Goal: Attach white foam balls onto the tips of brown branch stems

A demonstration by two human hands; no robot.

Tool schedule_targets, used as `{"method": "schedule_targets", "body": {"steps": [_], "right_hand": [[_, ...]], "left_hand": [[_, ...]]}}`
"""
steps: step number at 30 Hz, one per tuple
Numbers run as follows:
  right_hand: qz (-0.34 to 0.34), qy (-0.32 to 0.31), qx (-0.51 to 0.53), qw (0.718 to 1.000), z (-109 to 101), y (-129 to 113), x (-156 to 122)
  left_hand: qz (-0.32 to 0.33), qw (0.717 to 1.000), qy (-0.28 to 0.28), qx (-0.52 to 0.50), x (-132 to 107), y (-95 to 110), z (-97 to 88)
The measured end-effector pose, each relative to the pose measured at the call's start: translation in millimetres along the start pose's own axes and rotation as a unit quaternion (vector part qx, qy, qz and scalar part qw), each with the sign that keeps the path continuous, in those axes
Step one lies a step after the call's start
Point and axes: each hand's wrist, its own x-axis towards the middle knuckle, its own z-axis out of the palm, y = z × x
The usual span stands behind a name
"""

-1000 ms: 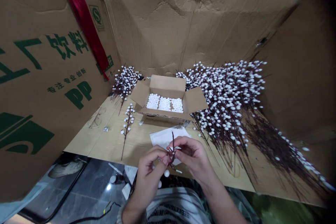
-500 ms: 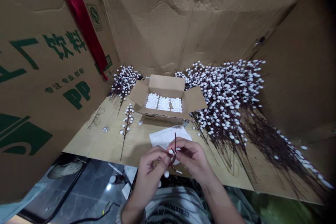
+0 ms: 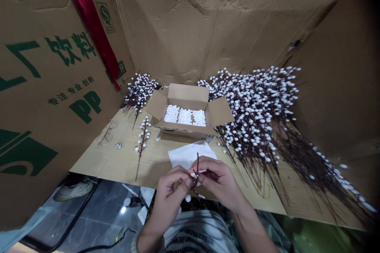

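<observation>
A brown artificial berry stem [image 3: 195, 180] is held upright between my two hands, near the table's front edge. My left hand [image 3: 172, 189] pinches it from the left, its fingers closed. My right hand [image 3: 218, 180] is closed on its right side, thumb and fingertips at a side twig. White bits show at the fingertips, too small to make out fully. A white ball [image 3: 188, 198] hangs just below my left fingers. Behind the hands lies a white paper sheet [image 3: 192, 154], and beyond it an open cardboard box [image 3: 187, 136] holds white foam balls [image 3: 185, 117].
One berry stem [image 3: 143, 142] lies left of the box, near a pair of glasses [image 3: 108, 132]. A small berry bunch [image 3: 141, 91] is at back left, a large berry pile [image 3: 252, 106] at right. Bare brown stems [image 3: 308, 162] lie farther right. Cardboard walls [image 3: 166, 27] surround the table.
The right thumb and fingers have shifted slightly around the twig. Both hands stay in nearly the same place, still on the stem.
</observation>
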Motion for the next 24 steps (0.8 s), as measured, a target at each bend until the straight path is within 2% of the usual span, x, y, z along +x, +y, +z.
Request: {"method": "schedule_targets", "body": {"steps": [10,24], "right_hand": [[-0.007,0.004,0.022,1.0,-0.1,3.4,-2.6],[0.0,-0.02,-0.013,1.0,-4.4,4.1,-4.2]], "left_hand": [[0.002,1.0,-0.004,0.011,-0.5,-0.2,1.1],[-0.013,1.0,-0.001,0.007,-2.0,-4.1,4.2]]}}
